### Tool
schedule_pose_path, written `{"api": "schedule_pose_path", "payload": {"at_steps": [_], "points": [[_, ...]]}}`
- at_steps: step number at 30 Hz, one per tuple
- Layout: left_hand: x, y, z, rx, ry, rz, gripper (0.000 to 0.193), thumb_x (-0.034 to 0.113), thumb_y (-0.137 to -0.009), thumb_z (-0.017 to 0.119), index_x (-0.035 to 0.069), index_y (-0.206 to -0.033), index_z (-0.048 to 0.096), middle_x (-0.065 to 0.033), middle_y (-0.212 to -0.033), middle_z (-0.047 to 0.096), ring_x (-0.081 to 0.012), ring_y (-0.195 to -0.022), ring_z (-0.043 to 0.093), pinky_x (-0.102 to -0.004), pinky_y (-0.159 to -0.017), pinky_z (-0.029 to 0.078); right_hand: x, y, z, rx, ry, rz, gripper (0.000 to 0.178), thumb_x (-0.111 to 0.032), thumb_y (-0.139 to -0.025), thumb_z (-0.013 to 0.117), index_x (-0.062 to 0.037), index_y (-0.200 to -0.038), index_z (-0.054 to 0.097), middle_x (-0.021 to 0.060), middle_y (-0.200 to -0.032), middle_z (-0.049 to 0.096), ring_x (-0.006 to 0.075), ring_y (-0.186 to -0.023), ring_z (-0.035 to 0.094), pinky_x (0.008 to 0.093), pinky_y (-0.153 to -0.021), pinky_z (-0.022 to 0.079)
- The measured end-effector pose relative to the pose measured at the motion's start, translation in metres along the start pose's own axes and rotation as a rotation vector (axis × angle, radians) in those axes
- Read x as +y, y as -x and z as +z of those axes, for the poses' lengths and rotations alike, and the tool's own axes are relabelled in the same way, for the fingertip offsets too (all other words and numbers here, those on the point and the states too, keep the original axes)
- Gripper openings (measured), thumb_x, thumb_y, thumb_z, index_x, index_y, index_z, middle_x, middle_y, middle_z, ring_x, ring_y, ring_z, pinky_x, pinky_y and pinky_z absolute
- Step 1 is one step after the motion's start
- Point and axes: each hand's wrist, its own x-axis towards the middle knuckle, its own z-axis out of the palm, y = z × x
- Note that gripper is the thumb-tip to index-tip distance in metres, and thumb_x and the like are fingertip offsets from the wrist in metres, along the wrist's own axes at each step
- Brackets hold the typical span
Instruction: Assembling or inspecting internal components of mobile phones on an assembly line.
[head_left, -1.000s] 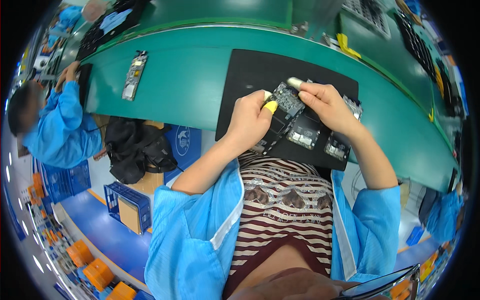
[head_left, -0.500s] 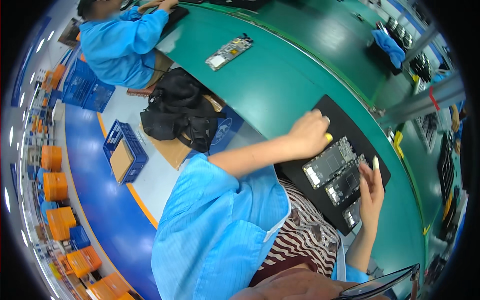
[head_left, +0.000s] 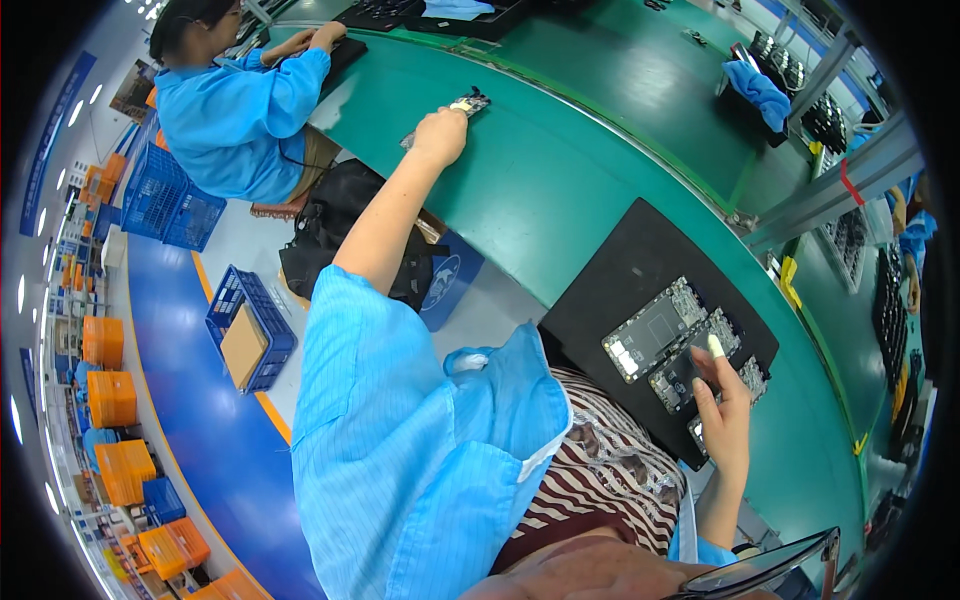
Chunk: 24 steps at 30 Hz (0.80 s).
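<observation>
My left hand (head_left: 441, 136) is stretched out to the far left, its fingers closed over a circuit board (head_left: 470, 102). The hand hides the middle of that board; only its two ends show. On a black mat (head_left: 612, 268) in front of me lie three more circuit boards side by side. The leftmost board (head_left: 652, 331) is fully in sight, while the middle board (head_left: 668, 384) and the rightmost board (head_left: 756, 377) are partly covered by my right hand (head_left: 727, 408). That hand hovers over them, thumb and fingers apart, with a pale cover on one fingertip.
The green table (head_left: 540, 190) curves away to the left, where a co-worker in blue (head_left: 235, 105) sits. Beside the table are a black bag (head_left: 345, 215) and a blue crate (head_left: 250, 330) with cardboard. A metal post (head_left: 850, 190) rises at the right.
My left hand has left the mat and swung far left, closing over the lone circuit board there. My right hand has shifted slightly down and lies less over the boards.
</observation>
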Motion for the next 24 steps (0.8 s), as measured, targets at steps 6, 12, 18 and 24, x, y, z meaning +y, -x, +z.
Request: {"api": "schedule_pose_path", "payload": {"at_steps": [6,12,18,24], "points": [[0.021,0.007,-0.048,0.049,0.174,-0.055,0.018,0.009,-0.082,0.044,-0.004,-0.085,0.056,-0.0261,-0.083,0.062,-0.0371,-0.081,0.062,-0.0448,-0.070,0.051,-0.010,-0.009,0.001,-0.046,0.010,-0.030,0.044,0.000,-0.082,0.055,0.0037,-0.125,0.046,0.0168,-0.114,0.060,0.0252,-0.106,0.058,0.0331,-0.091,0.043],[0.083,0.044,-0.082,-0.233,0.858,0.016,0.021,0.011,-0.083,0.048,-0.006,-0.090,0.057,-0.0172,-0.076,0.063,-0.0230,-0.070,0.063,-0.0344,-0.063,0.049,-0.004,-0.030,0.006,-0.083,-0.150,-0.084,0.040,-0.003,-0.084,0.053,0.0043,-0.123,0.047,0.0164,-0.116,0.058,0.0245,-0.107,0.057,0.0329,-0.092,0.043],[0.175,0.109,-0.122,-0.862,1.736,0.007,0.019,0.006,-0.089,0.044,-0.002,-0.099,0.058,-0.0040,-0.084,0.063,-0.0064,-0.069,0.058,-0.0206,-0.062,0.047,0.000,-0.067,0.019,-0.077,-0.723,0.162,0.044,-0.021,-0.095,0.046,0.0010,-0.132,0.039,0.0152,-0.126,0.050,0.0214,-0.110,0.052,0.0336,-0.092,0.043],[0.207,0.141,-0.115,-1.120,1.730,0.184,0.019,0.009,-0.091,0.044,0.000,-0.100,0.057,-0.0016,-0.086,0.062,-0.0038,-0.072,0.056,-0.0194,-0.064,0.047,0.002,-0.074,0.011,-0.305,-1.158,0.309,0.039,-0.020,-0.093,0.048,0.0059,-0.122,0.048,0.0078,-0.102,0.058,0.0105,-0.091,0.054,0.0229,-0.078,0.046]]}}
